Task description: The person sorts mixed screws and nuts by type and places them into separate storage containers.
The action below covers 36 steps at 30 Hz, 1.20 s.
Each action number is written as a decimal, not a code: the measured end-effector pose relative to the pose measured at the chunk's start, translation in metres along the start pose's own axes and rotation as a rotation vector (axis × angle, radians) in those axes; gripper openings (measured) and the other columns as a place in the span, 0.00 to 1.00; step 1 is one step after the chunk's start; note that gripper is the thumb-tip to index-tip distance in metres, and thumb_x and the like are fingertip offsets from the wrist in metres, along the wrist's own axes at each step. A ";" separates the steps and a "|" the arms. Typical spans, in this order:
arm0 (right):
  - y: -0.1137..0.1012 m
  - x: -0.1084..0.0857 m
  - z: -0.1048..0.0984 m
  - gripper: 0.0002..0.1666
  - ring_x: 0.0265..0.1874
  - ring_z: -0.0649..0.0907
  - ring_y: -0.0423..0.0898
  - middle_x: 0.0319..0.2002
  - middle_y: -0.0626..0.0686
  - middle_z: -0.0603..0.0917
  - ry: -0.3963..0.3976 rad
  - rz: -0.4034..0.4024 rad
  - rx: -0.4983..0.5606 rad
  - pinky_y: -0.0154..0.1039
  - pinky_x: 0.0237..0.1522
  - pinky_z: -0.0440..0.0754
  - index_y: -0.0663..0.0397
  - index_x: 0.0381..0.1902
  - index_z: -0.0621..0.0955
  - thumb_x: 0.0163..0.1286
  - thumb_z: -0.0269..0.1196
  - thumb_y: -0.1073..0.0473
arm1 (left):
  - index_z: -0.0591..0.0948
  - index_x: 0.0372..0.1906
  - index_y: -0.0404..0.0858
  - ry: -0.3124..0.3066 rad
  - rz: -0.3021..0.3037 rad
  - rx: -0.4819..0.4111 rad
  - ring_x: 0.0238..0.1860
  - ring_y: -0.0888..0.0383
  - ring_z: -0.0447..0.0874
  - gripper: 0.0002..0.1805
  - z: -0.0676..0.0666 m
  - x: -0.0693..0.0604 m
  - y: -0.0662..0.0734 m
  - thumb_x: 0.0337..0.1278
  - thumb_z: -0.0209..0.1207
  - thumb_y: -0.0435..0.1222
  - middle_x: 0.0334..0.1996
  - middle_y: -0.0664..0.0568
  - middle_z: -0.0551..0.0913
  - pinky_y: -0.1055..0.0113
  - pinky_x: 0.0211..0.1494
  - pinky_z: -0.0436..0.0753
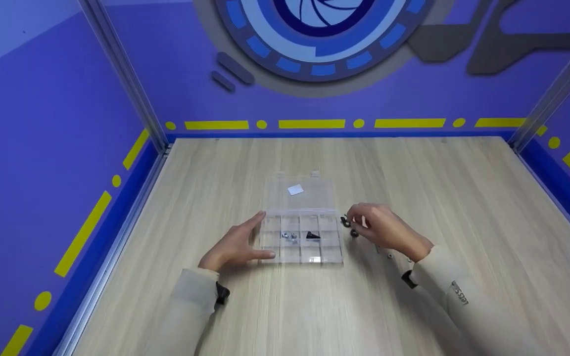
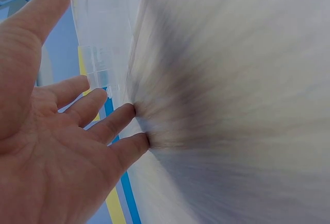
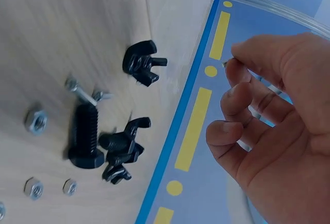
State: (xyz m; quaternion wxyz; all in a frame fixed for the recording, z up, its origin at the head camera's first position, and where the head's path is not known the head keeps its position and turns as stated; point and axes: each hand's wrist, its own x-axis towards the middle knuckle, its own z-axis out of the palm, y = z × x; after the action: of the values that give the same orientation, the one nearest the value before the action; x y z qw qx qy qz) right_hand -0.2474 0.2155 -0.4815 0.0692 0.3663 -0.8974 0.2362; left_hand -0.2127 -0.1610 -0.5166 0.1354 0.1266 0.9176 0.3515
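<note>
A clear plastic compartment box (image 1: 271, 256) lies on the table with its lid (image 1: 314, 195) folded back. My left hand (image 1: 233, 244) spreads its thumb and fingers along the box's left side. Inside are small silver hardware pieces (image 1: 289, 237) and a black piece (image 1: 312, 236) in separate compartments. Right of the box, my right hand (image 1: 386, 227) pinches a tiny metal piece (image 3: 225, 64) between thumb and index finger; its kind is mostly hidden. Near that hand lie a black wing nut (image 3: 139, 62), a black bolt (image 3: 85, 139), more black hardware (image 3: 122, 149), small silver screws (image 3: 81, 91) and hex nuts (image 3: 36, 121).
A wooden table (image 1: 285, 311) carries everything. Blue panels with yellow dashes (image 1: 311, 123) and metal posts (image 1: 121, 69) enclose its back and sides. A white label (image 1: 295, 189) is on the lid.
</note>
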 end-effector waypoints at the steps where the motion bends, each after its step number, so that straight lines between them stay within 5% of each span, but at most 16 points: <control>1: -0.001 0.001 0.000 0.07 0.28 0.80 0.38 0.31 0.44 0.84 0.003 -0.004 0.003 0.36 0.28 0.80 0.53 0.37 0.85 0.66 0.66 0.70 | 0.53 0.84 0.46 -0.001 -0.001 -0.001 0.81 0.52 0.50 0.62 0.000 0.000 0.000 0.48 0.77 0.54 0.82 0.52 0.53 0.53 0.82 0.54; 22: -0.014 0.012 0.008 0.09 0.29 0.83 0.39 0.34 0.49 0.88 -0.015 -0.053 0.016 0.38 0.32 0.85 0.54 0.34 0.88 0.66 0.68 0.73 | 0.54 0.83 0.43 0.005 0.030 0.009 0.81 0.51 0.50 0.62 0.000 0.002 -0.003 0.48 0.78 0.53 0.82 0.50 0.54 0.53 0.82 0.54; 36: -0.022 0.016 0.014 0.08 0.28 0.81 0.36 0.29 0.42 0.86 -0.067 -0.109 0.081 0.35 0.31 0.83 0.50 0.31 0.86 0.64 0.73 0.68 | 0.54 0.83 0.46 -0.001 0.002 0.006 0.81 0.53 0.49 0.62 0.001 0.002 -0.002 0.48 0.78 0.52 0.82 0.52 0.53 0.55 0.82 0.54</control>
State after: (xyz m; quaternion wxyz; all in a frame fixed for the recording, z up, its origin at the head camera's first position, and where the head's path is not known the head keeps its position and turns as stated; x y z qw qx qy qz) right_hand -0.2427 0.1854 -0.4809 0.0372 0.4248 -0.8677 0.2556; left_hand -0.2142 -0.1616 -0.5186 0.1352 0.1284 0.9185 0.3488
